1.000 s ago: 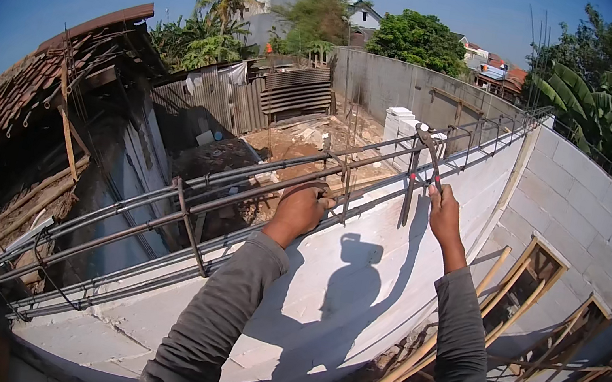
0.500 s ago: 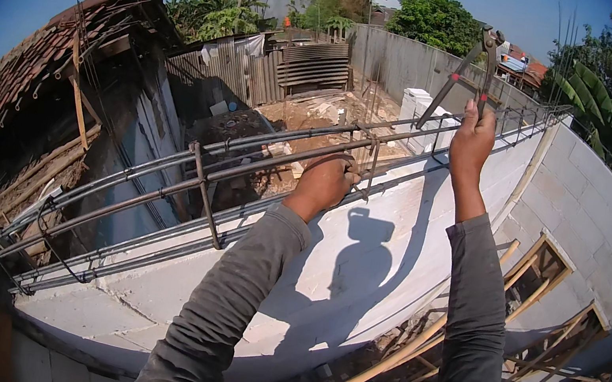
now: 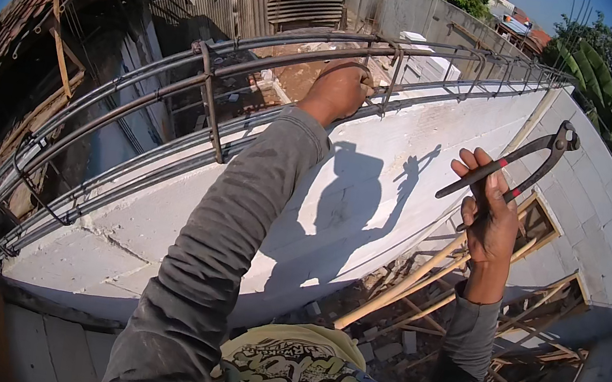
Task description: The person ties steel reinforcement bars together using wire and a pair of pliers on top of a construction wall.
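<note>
Along the top of a white block wall (image 3: 428, 130) runs a long cage of steel reinforcing bars (image 3: 209, 100), with square stirrups around it. My left hand (image 3: 338, 88) is closed at the cage, close beside one stirrup (image 3: 394, 77). Its fingertips are partly hidden, and I cannot make out what is pinched in them. Out to the right, lower than the cage, my right hand (image 3: 492, 220) holds a pair of dark pincers (image 3: 562, 140) with red marks on the handles. The handles are spread, the jaws point up and right, and some fingers are loosened.
Bamboo poles (image 3: 402, 290) lean below the wall over rubble. Wooden frames (image 3: 547, 309) sit in the block wall at right. A tiled-roof shed (image 3: 17, 41) stands at left. White blocks (image 3: 426, 66) are stacked beyond the cage.
My right hand has lowered the pincers from above the cage to the right side of the wall, and its grip has loosened. My left hand stays at the stirrup. The view has tilted downward.
</note>
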{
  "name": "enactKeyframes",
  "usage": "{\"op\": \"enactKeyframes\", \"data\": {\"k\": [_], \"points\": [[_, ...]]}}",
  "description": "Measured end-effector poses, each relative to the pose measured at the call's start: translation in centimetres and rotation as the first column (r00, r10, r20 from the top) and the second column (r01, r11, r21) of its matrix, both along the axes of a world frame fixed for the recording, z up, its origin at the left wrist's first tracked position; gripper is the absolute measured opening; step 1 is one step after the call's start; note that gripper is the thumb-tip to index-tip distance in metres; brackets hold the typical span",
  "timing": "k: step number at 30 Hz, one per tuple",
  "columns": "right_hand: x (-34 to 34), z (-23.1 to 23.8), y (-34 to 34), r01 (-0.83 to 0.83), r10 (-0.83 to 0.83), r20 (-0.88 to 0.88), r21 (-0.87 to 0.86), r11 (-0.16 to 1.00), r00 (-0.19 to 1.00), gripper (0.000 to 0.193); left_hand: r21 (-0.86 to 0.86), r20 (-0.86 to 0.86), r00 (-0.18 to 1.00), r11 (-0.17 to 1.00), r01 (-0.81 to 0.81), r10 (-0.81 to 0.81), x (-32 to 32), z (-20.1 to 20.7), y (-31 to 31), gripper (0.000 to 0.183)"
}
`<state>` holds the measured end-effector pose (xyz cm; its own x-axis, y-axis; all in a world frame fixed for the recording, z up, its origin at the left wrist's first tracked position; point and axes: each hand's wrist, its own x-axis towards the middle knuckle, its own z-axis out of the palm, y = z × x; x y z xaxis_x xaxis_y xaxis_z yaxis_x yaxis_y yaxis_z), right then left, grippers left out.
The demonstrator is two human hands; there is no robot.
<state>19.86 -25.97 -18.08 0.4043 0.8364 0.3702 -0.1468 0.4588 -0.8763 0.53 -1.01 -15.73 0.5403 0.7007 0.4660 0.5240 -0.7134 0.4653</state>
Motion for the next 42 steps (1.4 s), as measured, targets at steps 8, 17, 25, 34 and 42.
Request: {"op": "enactKeyframes", "data": {"k": [8, 17, 25, 34, 42], "points": [[2.8, -3.5, 0.3, 0.035, 0.130, 0.373, -0.404, 0.914, 0.919, 0.038, 0.060, 0.017, 0.999, 0.997, -0.040, 0.039, 0.7, 0.4, -0.7, 0.018], [4.1, 6.3, 8.3, 0.485, 0.063, 0.948, 0.103, 0.868, -0.313, 0.056, 0.073, 0.058, 0.998, 0.997, -0.009, 0.005, 0.7, -0.2, -0.1, 0.015], [2.4, 9.6, 10.1, 0.388, 0.045, 0.826, 0.215, 0.896, -0.562, 0.067, 0.049, 0.091, 0.996, 0.999, -0.016, 0.011, 0.6, -0.1, -0.6, 0.017], [1.0, 10.9, 10.5, 0.308, 0.005, 0.700, 0.308, 0.900, -0.714, 0.063, 0.121, 0.123, 0.991, 0.991, -0.060, 0.045, 0.9, -0.4, -0.3, 0.013], [-0.5, 13.0, 11.8, 0.477, 0.228, 0.700, 0.181, 0.860, -0.677, 0.023, 0.102, 0.141, 0.989, 0.993, -0.064, 0.049, 0.0, 0.1, -0.9, 0.015]]}}
